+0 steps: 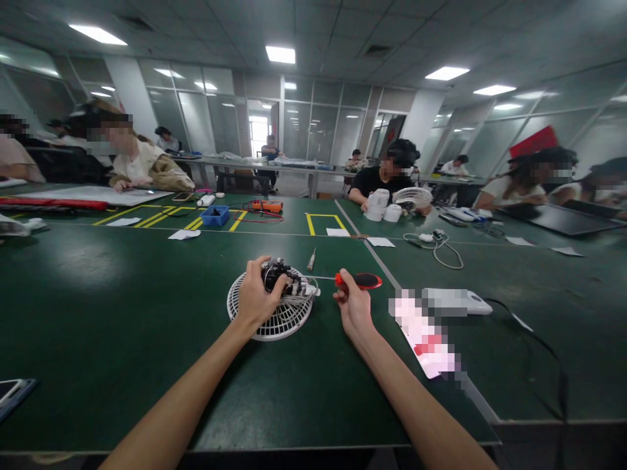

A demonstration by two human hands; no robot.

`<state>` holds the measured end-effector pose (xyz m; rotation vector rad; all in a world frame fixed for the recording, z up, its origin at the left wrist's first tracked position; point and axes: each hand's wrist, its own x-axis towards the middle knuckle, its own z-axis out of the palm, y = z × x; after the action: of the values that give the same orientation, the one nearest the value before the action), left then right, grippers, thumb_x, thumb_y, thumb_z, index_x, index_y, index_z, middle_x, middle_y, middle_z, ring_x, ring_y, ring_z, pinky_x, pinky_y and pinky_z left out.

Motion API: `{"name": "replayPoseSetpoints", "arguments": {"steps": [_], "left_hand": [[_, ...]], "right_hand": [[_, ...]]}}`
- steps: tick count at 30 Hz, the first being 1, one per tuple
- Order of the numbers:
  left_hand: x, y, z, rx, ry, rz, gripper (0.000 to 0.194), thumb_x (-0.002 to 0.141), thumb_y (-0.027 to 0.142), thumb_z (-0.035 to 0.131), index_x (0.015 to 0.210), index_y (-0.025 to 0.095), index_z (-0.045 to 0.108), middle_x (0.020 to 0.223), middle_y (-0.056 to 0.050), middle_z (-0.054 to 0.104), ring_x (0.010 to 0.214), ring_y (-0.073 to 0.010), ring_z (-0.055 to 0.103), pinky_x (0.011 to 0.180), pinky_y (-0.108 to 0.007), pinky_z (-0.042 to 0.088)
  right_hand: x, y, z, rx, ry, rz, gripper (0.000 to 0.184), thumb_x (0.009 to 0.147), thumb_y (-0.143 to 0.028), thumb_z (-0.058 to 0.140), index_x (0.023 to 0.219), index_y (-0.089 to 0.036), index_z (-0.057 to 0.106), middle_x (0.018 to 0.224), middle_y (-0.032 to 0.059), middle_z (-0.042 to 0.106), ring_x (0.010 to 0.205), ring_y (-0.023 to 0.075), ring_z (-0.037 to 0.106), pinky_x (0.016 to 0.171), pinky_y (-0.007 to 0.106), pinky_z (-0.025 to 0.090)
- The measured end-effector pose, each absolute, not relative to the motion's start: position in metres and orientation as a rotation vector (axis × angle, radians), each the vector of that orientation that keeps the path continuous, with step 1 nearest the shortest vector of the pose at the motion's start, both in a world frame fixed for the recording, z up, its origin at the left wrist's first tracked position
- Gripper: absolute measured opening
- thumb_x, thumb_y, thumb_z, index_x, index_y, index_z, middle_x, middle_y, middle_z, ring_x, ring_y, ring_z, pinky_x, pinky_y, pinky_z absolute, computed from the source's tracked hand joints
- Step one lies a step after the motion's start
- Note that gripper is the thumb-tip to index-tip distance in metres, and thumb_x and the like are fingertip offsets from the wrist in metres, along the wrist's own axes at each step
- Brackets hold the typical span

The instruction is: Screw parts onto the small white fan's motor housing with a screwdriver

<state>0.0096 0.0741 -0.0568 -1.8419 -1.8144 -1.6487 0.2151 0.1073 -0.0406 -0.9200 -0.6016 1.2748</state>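
Note:
A white round fan grille [272, 319] lies flat on the green table [122, 313] with a small black fan motor [283, 277] and white wiring on top of it. My left hand [255, 295] is closed around the motor from the left and steadies it. My right hand [351, 301] grips a red-and-black-handled screwdriver [358, 281]. Its thin metal shaft points left and its tip reaches the motor. A second, small screwdriver [311, 259] lies loose on the table just behind the motor.
A white box [455, 302] and a pink-white sheet [427, 339] lie right of my right hand, with a black cable beyond. A phone [12, 393] sits at the near left edge. Further back are a blue tray [214, 215], an orange meter [267, 205] and seated co-workers.

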Motion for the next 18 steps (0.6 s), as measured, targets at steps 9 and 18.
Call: {"name": "replayPoseSetpoints", "arguments": {"steps": [9, 18], "left_hand": [[0.0094, 0.0761, -0.0573, -1.791, -1.853, -1.686, 0.049, 0.087, 0.047, 0.068, 0.126, 0.022, 0.054, 0.108, -0.008, 0.062, 0.093, -0.0244, 0.065, 0.083, -0.041, 0.054], [0.0119, 0.0795, -0.0547, -1.781, -1.929, -1.694, 0.054, 0.082, 0.047, 0.071, 0.126, 0.021, 0.052, 0.110, -0.009, 0.063, 0.097, -0.0263, 0.066, 0.085, -0.042, 0.053]], "right_hand": [[0.2152, 0.1071, -0.0413, -0.895, -0.596, 1.306, 0.042, 0.053, -0.041, 0.098, 0.069, -0.019, 0.066, 0.058, -0.0041, 0.064, 0.046, 0.0071, 0.046, 0.044, 0.022, 0.041], [0.2160, 0.1071, -0.0406, -0.886, -0.565, 1.311, 0.040, 0.053, -0.037, 0.098, 0.069, -0.018, 0.068, 0.059, -0.0030, 0.065, 0.048, 0.0073, 0.048, 0.044, 0.022, 0.043]]}}
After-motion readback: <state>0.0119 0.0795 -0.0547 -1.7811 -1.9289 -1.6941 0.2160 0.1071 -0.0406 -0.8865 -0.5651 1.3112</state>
